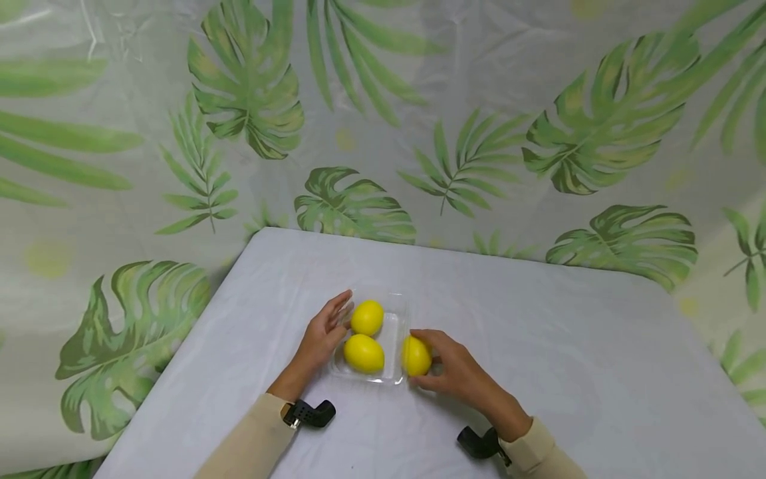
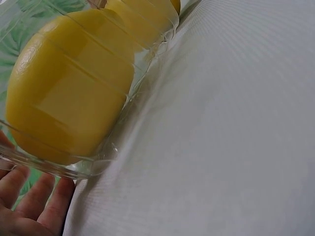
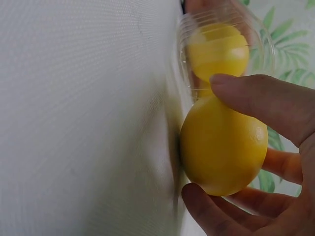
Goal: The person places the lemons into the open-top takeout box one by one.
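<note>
A clear plastic container (image 1: 391, 380) stands on the white-covered table with two yellow lemons inside, one lemon (image 1: 368, 317) behind the other lemon (image 1: 364, 353). My left hand (image 1: 320, 337) is at the container's left side, its fingers (image 2: 37, 196) loosely extended against the outer wall. At the right side, my right hand (image 1: 457, 366) grips a third lemon (image 1: 417, 356) between thumb and fingers. That lemon is outside the container, beside its right wall. In the right wrist view the thumb lies on one side of the held lemon (image 3: 224, 147) and fingertips on the other.
A white cloth covers the table (image 1: 568, 346), whose far edge meets a hanging sheet (image 1: 455, 80) printed with green leaves. Both wrists carry black devices, the left device (image 1: 311, 414) and the right device (image 1: 479, 442), close above the cloth.
</note>
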The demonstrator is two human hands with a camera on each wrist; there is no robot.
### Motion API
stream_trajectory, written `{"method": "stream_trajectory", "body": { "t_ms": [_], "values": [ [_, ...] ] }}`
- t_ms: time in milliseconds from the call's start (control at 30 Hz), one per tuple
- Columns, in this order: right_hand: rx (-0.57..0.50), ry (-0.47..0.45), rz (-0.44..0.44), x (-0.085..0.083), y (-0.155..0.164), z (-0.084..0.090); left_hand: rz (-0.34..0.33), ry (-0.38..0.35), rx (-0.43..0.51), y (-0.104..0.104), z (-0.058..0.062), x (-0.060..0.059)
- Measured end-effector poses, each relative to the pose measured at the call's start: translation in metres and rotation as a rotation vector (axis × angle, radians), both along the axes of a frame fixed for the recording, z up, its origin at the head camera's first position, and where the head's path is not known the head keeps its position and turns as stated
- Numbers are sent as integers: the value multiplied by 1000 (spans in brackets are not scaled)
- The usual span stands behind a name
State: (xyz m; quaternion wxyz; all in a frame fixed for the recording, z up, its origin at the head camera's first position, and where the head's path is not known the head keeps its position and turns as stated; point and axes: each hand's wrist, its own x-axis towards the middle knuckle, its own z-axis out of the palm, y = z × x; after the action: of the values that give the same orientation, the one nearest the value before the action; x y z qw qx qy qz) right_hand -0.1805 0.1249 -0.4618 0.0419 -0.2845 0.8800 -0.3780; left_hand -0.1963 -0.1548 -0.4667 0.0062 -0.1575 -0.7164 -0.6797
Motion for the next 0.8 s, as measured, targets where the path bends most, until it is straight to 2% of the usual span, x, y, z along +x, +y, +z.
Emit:
{"method": "stream_trajectory", "body": {
  "t_ms": [533, 800],
  "values": [
    [33, 4, -14, 2, -3, 2, -2, -3, 32, -1, -1, 1],
    [46, 71, -46, 0, -1, 1, 4, -10, 12, 0, 1, 1]
  ]
}}
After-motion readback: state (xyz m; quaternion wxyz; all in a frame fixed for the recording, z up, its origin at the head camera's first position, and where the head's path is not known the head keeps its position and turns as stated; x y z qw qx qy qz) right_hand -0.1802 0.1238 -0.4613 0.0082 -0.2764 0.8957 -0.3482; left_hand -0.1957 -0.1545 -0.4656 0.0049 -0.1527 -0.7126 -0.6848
